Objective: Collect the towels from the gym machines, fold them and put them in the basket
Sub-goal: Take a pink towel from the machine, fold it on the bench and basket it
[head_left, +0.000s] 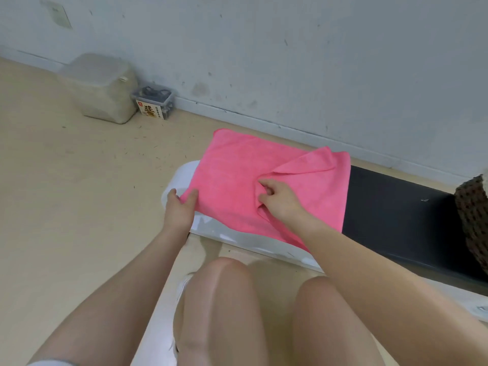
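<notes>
Setting: pale wood-look floor [79, 196] fills the left half of the frame; a scuffed grey-white wall [290, 54] runs across the top, meeting the floor along a diagonal baseboard.

Counter [396, 207]: low platform, white rim at its near and left edges, black surface bare to the right of the towel.

Pink towel [237, 175]: centre of frame, spread flat on the counter's left end, its far left corner overhanging the floor. One corner is folded inward at upper right; a crease bunches mid-cloth.

Left hand [179, 207]: grip pinching the towel's near left corner, thumb on top.

Right hand [280, 199]: fingers curled, grip pinching the bunched fold at the towel's middle.

Patterned dark item [472, 215]: right edge of frame, on the counter, well apart from the towel.

Grey lidded bin [100, 85] and clear box [155, 101]: upper left, against the wall.

Open floor lies left of the counter.
</notes>
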